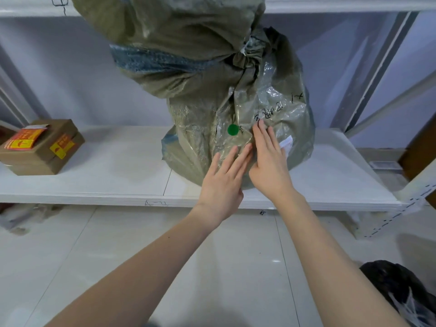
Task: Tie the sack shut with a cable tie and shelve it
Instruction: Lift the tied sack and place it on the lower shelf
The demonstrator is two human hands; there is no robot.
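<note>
Nearest us: tiled floor [118, 267] underfoot, and at the lower right corner a dark bag [398, 289], contents unclear. Both our forearms reach forward over the floor toward the shelf.

Left hand [221, 182]: flat, fingers spread and extended, palm against the lower front of the sack [247, 109]. It grips nothing. Right hand [269, 161]: likewise flat and wide, fingers together, pressed on the sack just beside the left, fingertips near the black handwriting [269, 113]. Neither hand closes on anything. We judge the flat palms are there to push or steady the load rather than carry it; a grip on slick woven plastic would give little purchase, a broad press gives more.

The sack itself stands on the white shelf board [106, 166], its base set back from the front lip. It is olive-green woven material, with a green round sticker [233, 130] on the front and a white label [286, 143] to the right of our right hand. Its neck is gathered and cinched by a pale cable tie [243, 51]. The loose top of the sack above the tie flops up and left, toward the shelf above [342, 3].

So tying looks done and shelving nearly so. What remains, by our reckoning, is seating it deeper and stable.

Farther left on the same board, well apart from the sack: a cardboard box [42, 149] with red and yellow stickers. Behind all, the wall and grey diagonal braces [375, 69] of the rack.
</note>
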